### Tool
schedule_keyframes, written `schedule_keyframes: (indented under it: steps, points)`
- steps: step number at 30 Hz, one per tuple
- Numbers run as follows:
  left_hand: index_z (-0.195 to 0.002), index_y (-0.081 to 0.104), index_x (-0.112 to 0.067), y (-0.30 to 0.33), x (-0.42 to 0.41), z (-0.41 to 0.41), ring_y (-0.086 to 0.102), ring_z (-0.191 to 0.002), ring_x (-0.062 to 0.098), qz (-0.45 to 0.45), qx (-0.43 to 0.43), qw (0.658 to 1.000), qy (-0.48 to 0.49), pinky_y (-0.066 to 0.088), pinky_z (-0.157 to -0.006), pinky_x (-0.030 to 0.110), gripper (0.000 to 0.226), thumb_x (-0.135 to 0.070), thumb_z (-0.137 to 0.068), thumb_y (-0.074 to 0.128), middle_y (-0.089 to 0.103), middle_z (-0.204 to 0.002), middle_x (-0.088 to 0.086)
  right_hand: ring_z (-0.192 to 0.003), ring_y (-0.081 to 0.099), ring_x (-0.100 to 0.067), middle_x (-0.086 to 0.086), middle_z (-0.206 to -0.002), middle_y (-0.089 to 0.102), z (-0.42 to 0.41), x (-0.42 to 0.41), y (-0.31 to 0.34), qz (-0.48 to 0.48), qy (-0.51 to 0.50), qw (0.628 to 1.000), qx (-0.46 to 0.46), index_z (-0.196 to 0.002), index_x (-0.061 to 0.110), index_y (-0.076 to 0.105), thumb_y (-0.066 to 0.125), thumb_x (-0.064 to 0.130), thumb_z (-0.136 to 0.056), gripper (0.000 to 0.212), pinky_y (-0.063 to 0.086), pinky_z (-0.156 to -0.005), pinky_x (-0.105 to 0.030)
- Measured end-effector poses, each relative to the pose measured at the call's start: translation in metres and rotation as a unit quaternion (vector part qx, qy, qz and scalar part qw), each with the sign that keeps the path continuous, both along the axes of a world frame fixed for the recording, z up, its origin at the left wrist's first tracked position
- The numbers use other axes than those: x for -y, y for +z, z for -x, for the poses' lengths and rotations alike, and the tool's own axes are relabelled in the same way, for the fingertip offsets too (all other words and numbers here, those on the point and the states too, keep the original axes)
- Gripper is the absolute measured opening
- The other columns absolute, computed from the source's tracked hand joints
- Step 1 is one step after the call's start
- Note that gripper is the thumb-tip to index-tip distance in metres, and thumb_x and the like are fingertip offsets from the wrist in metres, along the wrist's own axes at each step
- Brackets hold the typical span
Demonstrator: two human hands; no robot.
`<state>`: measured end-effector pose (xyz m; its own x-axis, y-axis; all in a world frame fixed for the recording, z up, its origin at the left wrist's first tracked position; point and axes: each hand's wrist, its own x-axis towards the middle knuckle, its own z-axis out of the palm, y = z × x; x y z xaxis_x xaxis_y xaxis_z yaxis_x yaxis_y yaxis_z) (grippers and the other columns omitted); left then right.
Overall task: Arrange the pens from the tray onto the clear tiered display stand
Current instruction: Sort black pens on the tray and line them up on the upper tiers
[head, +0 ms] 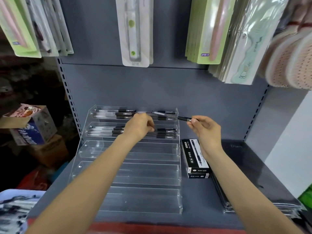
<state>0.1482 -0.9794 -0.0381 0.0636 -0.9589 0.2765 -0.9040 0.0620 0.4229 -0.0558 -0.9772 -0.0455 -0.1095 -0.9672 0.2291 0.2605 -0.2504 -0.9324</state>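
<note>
The right hand (205,130) pinches one pen (170,115) by its dark end, held just above the top tier of the clear display stand (128,173). The left hand (139,126), fingers curled, holds pens (166,132) at the stand's second tier.

A grey metal back panel (152,85) rises behind a grey shelf (199,200), flanked by slotted uprights (68,92) on both sides. Packaged goods hang from the panel above: green-backed blister packs (25,31) at the left, a white pack (135,31) in the middle, more green and clear packs (217,29) at the right. Left of the shelving, stacked cardboard boxes (33,125) sit in dim shadow. A white wall (290,149) stands at the right
</note>
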Motion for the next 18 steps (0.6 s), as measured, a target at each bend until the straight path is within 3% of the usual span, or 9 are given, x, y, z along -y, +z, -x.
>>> schedule_keyframes:
  steps: [5, 10, 12, 14, 18]
  points:
    - [-0.089, 0.070, -0.013, -0.008, -0.026, -0.024, 0.059, -0.078, 0.010, 0.087, -0.180, 0.980, 0.012, 0.042, -0.064, 0.003, 0.008, -0.017, -0.082, 0.069, 0.066, -0.083, -0.002, -0.076, 0.067, -0.012, -0.007, -0.082, 0.066, -0.023, -0.007, 0.001, -0.007, 0.024, 1.000, -0.019, -0.087, 0.008, 0.064, 0.057, -0.002, -0.089, 0.012, 0.055, -0.074, -0.014]
    - [-0.103, 0.064, -0.012, -0.019, -0.062, -0.088, 0.055, -0.084, 0.008, 0.189, -0.177, 0.959, 0.115, 0.042, -0.072, 0.007, 0.017, -0.016, -0.086, 0.064, 0.062, -0.099, 0.000, -0.078, 0.066, -0.015, -0.008, -0.082, 0.066, -0.073, -0.012, 0.000, -0.013, 0.059, 0.997, -0.049, -0.091, 0.002, 0.064, 0.056, -0.004, -0.089, 0.010, 0.056, -0.075, -0.015]
    - [-0.112, 0.060, -0.013, -0.022, -0.074, -0.123, 0.056, -0.099, 0.017, 0.200, -0.148, 0.955, 0.163, 0.045, -0.087, 0.023, 0.026, -0.018, -0.087, 0.063, 0.057, -0.110, 0.007, -0.077, 0.066, -0.016, -0.007, -0.080, 0.065, -0.101, -0.015, -0.001, -0.013, 0.067, 0.995, -0.076, -0.092, 0.000, 0.063, 0.056, -0.005, -0.089, 0.010, 0.056, -0.079, -0.021]
    - [-0.124, 0.055, -0.011, -0.023, -0.083, -0.153, 0.052, -0.114, 0.025, 0.166, -0.127, 0.960, 0.186, 0.041, -0.098, 0.034, 0.037, -0.019, -0.088, 0.062, 0.053, -0.122, 0.011, -0.076, 0.066, -0.017, -0.006, -0.078, 0.065, -0.130, -0.017, -0.003, -0.012, 0.067, 0.992, -0.103, -0.091, -0.001, 0.064, 0.057, -0.005, -0.088, 0.009, 0.056, -0.083, -0.025]
    - [-0.139, 0.043, -0.011, -0.019, -0.088, -0.193, 0.051, -0.122, 0.023, 0.046, -0.194, 0.971, 0.130, 0.040, -0.104, 0.035, 0.054, -0.019, -0.088, 0.062, 0.053, -0.134, 0.010, -0.076, 0.067, -0.018, -0.005, -0.079, 0.066, -0.177, -0.018, -0.004, 0.007, 0.050, 0.985, -0.165, -0.085, 0.006, 0.064, 0.057, -0.004, -0.088, 0.013, 0.056, -0.083, -0.027]
